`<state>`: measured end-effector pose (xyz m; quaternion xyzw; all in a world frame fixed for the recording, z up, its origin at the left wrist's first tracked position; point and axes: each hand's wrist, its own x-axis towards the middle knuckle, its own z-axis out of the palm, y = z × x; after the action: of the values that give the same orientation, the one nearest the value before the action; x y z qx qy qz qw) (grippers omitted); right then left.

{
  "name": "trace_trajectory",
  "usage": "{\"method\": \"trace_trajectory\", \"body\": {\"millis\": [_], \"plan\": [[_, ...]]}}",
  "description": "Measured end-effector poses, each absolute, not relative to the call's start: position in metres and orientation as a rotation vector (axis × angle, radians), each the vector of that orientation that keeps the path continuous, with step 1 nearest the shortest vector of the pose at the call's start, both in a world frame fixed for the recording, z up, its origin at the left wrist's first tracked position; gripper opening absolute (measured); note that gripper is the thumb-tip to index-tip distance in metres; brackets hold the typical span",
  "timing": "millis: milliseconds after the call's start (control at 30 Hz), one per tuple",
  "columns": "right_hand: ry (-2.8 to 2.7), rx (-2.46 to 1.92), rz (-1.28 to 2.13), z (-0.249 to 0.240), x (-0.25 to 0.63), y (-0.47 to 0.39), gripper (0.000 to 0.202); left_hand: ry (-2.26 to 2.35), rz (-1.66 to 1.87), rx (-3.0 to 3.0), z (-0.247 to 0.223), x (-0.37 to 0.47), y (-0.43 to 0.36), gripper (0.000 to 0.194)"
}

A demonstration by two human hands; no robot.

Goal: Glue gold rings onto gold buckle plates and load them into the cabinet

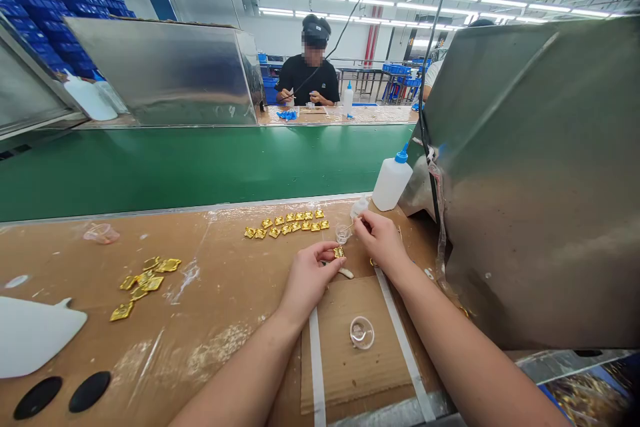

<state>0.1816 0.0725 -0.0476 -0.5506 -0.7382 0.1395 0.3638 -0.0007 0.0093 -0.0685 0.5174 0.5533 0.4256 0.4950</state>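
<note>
My left hand (313,275) pinches a small shiny gold-coloured piece (339,251) between thumb and fingers. Closed around a thin stick (351,224), my right hand (381,238) is just to the right of a small clear cup (343,234); the stick points toward that cup, and whether its tip touches the contents is too small to tell. Beyond my left hand, similar gold pieces (287,229) lie in two rows. A loose heap of gold pieces (150,278) rests farther left. Below my hands, another clear cup (362,333) stands on a taped cardboard sheet (340,373).
A white squeeze bottle with a blue tip (393,183) stands beyond my right hand. Large metal panels rise on the right (540,180) and back left (170,73). A green belt (210,163) crosses behind the table. Opposite, a person (309,80) works with both hands.
</note>
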Motion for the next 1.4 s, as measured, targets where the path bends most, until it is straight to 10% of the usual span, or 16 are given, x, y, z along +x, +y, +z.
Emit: {"method": "trace_trajectory", "body": {"millis": [1400], "plan": [[-1.908,-1.059,0.41,-0.058,0.173,0.058,0.03,1.304,1.094,1.211,-0.069,-0.002,0.011,0.039]]}}
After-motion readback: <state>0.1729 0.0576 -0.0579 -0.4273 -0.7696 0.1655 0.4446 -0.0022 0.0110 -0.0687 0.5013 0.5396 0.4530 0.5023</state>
